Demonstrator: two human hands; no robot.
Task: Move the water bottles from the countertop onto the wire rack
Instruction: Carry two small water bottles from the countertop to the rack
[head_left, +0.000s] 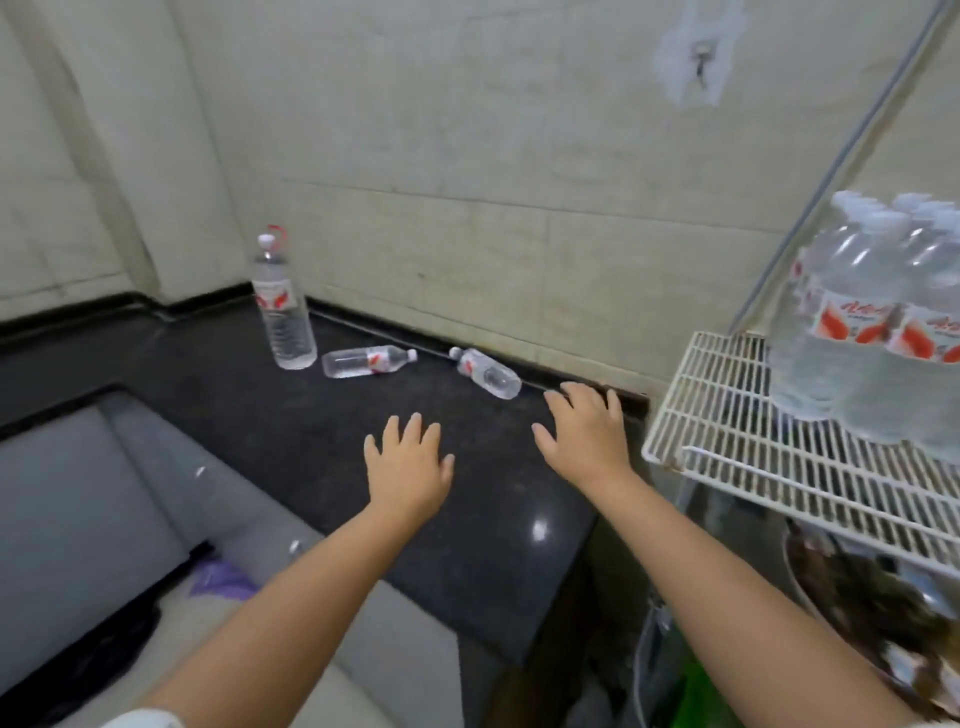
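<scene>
On the black countertop (218, 384) a tall clear bottle (283, 306) with a red-and-white label stands upright near the back wall. Two small bottles lie on their sides beside it: one (366, 361) in the middle, one (488, 372) further right against the wall. My left hand (408, 462) hovers open over the counter, fingers spread. My right hand (584, 428) is open too, just right of and below the right-hand small bottle, not touching it. A white wire rack (727, 415) at the right carries several bottles (872, 322) standing together.
A grey sink basin (93, 499) is sunk into the counter at the left, with a purple item (221, 579) at its near edge. Tiled wall (467, 156) runs behind the counter. Below the rack sit a bowl-like item and clutter (872, 597).
</scene>
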